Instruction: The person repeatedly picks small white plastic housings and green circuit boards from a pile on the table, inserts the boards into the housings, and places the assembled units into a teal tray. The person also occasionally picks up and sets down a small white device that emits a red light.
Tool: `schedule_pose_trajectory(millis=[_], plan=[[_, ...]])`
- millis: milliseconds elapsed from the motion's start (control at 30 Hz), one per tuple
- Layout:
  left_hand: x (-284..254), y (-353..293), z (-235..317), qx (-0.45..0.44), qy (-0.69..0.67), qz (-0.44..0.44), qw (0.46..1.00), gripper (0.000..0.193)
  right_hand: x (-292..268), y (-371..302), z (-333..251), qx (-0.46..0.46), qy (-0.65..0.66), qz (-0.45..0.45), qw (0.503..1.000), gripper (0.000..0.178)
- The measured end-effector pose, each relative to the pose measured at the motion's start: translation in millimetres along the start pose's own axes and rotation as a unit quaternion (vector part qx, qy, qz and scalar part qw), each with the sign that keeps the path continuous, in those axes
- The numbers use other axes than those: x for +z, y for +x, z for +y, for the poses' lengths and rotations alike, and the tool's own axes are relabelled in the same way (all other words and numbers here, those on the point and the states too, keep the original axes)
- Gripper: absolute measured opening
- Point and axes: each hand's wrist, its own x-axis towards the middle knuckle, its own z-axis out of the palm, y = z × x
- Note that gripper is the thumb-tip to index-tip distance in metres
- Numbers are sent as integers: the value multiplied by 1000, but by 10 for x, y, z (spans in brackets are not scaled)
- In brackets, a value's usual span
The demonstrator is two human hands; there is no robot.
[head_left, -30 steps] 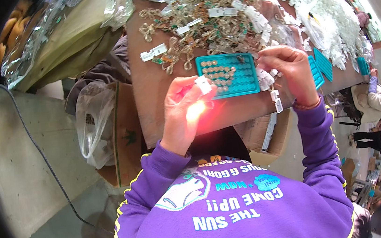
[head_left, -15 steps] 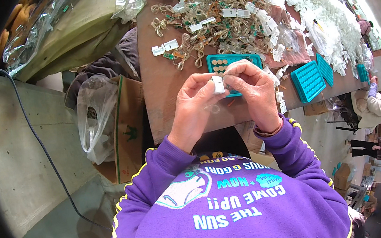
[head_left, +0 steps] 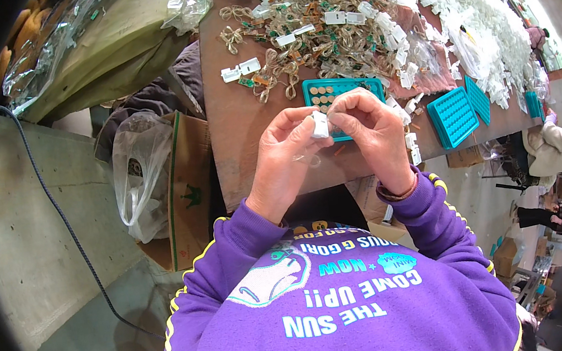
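My left hand (head_left: 281,156) pinches a small white plastic case (head_left: 319,124) between thumb and fingers, above the table's near edge. A thin, clear looped wire (head_left: 310,160) hangs under that hand. Close against the case's right side is my right hand (head_left: 370,127), thumb and fingertips pressed together; what they hold is too small to make out. Partly hidden behind both hands lies a teal tray (head_left: 343,81) with round, button-like discs (head_left: 321,91) in its left part.
Bundled wires (head_left: 335,44) are heaped on the brown table (head_left: 242,138), mixed with white cases (head_left: 240,70). Teal trays (head_left: 454,117) lie at right, before a pile of white pieces (head_left: 487,34). A cardboard box (head_left: 189,186) with a plastic bag stands left. Other people (head_left: 548,148) are at far right.
Both hands stay almost in place. The white case has shifted very slightly, and the wire loop under my left hand has swung a little left.
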Motion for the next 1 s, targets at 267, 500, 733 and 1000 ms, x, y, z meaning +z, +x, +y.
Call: schedule_pose_trajectory(millis=[267,500,733,1000], plan=[[4,9,-29,11,6,19,1000,23,29,-21,37,-107,-111,23,988,8],[-8,8,11,-9,47,-2,999,21,1,-18,56,-78,-87,6,993,9],[76,-2,-2,9,42,38,998,22,-24,-47,4,-83,-117,-5,990,6],[87,-27,-4,4,49,22,999,21,-64,-12,-109,-205,-212,-24,955,10]])
